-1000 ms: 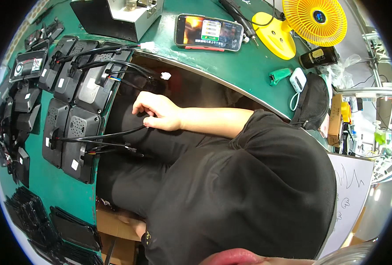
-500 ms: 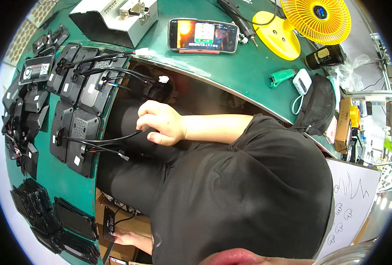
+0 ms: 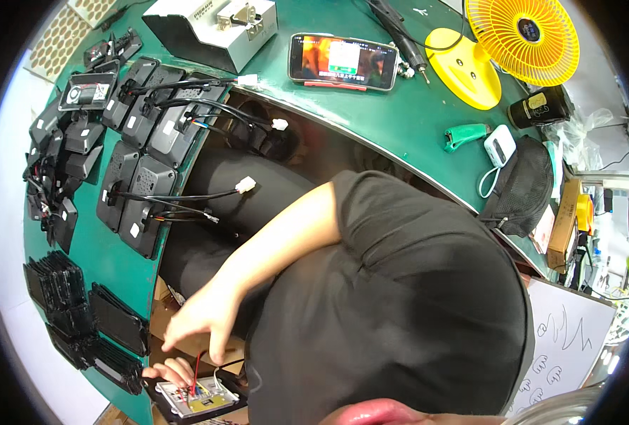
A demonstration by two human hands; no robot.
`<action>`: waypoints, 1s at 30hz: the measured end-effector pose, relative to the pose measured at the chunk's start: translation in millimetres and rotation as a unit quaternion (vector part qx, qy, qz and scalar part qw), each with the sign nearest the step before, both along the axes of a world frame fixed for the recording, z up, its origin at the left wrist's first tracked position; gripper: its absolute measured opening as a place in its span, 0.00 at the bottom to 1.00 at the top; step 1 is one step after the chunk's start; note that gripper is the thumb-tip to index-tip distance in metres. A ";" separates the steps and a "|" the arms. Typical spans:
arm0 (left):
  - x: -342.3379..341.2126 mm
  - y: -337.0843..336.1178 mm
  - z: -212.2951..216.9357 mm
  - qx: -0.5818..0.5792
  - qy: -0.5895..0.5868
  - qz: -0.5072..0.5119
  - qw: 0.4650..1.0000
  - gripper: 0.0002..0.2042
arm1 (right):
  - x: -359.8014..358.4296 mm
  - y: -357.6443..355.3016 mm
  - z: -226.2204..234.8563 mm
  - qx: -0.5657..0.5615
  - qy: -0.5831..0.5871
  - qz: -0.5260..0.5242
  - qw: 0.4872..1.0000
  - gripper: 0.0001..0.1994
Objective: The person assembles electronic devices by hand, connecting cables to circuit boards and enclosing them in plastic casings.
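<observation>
At the bottom left is an opened device (image 3: 204, 405), a pale frame with a yellow-green circuit board and thin red and white wires, in a dark housing. The fingers of my left hand (image 3: 170, 372) curl over its far edge; the rest of that hand is hidden. My right hand (image 3: 208, 319) hovers just beyond it, thumb and fingers apart, with nothing visible between them. A black cable (image 3: 208, 194) with a white connector (image 3: 245, 185) hangs over my leg from one of several black device housings (image 3: 148, 202) on the green table (image 3: 127, 273).
Stacks of thin black panels (image 3: 119, 319) and a tangled pile of black units (image 3: 81, 152) line the table's left side. Farther back stand a white box (image 3: 212, 35), a propped phone (image 3: 342, 62), an electric screwdriver (image 3: 399, 35) and a yellow fan (image 3: 463, 67).
My right hand has let go of the black cable and swung down toward my left hand. The black panel by my left hand gives way to an open circuit-board side. The view has shifted slightly.
</observation>
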State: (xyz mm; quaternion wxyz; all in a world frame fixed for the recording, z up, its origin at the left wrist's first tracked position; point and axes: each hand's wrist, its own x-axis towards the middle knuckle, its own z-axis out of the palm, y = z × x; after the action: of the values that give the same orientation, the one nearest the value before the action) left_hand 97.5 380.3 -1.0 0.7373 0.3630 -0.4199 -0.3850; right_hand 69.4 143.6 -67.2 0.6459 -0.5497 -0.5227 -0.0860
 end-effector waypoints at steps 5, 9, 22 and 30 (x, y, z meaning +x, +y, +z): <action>-29.5 -55.8 10.3 0.129 0.060 0.297 0.944 0.31 | 0.2 31.1 -5.1 -0.140 0.202 0.140 0.959 0.21; -32.6 -100.6 29.7 0.132 0.058 0.375 0.916 0.28 | -7.0 17.8 -7.0 -0.047 0.234 -0.008 0.971 0.18; 1.9 -33.2 6.2 0.529 -0.122 0.630 0.555 0.23 | -7.1 -14.5 5.2 0.017 0.400 -0.073 0.913 0.18; -1.3 -15.8 0.7 0.574 -0.390 0.577 0.431 0.12 | -2.4 -19.1 -0.9 0.018 0.417 -0.071 0.906 0.18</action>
State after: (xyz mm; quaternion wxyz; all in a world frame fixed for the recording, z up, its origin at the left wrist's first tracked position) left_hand 96.2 364.5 -0.2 0.1672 0.9721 -0.0380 0.1601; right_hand 67.0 124.4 -68.2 0.8069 -0.5592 -0.1641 0.0958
